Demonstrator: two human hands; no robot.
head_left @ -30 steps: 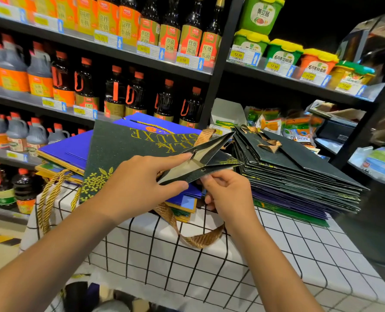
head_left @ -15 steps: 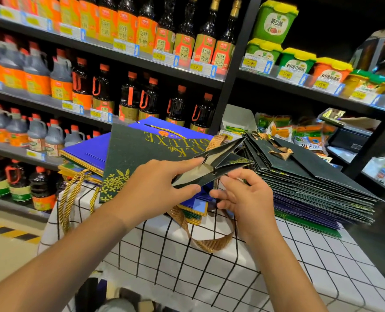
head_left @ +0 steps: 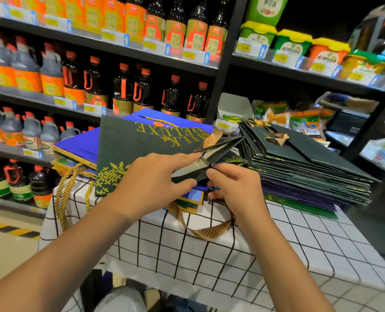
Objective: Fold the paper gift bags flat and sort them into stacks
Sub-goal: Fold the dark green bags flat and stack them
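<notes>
On the checked tablecloth (head_left: 209,262), a dark green gift bag (head_left: 128,152) lies on top of a left-hand pile of blue bags (head_left: 78,147), its gold lettering facing away from the person. Its near end is not yet flat: the side panel stands open in a diamond-shaped pocket. The left hand (head_left: 151,185) pinches that open end between thumb and forefinger, the forefinger stretched along the upper flap. The right hand (head_left: 236,190) meets it from the other side, its fingertips curled onto the lower edge of the same flap, so both hands grip the bag. A gold ribbon handle (head_left: 205,230) hangs in a loop over the table edge below them. Just to the right sits a tall stack of flattened dark bags (head_left: 311,167); shelves of bottles (head_left: 123,91) fill the background.

The step in hand looks like closing the side fold. To do it well, the person should push the centre crease inward so the panel collapses along its existing lines, then press both faces together from the fold outward. Keeping the ribbon clear of the fold would probably avoid a lump, and squaring the edges before lifting should let it sit neatly on the matching stack.
</notes>
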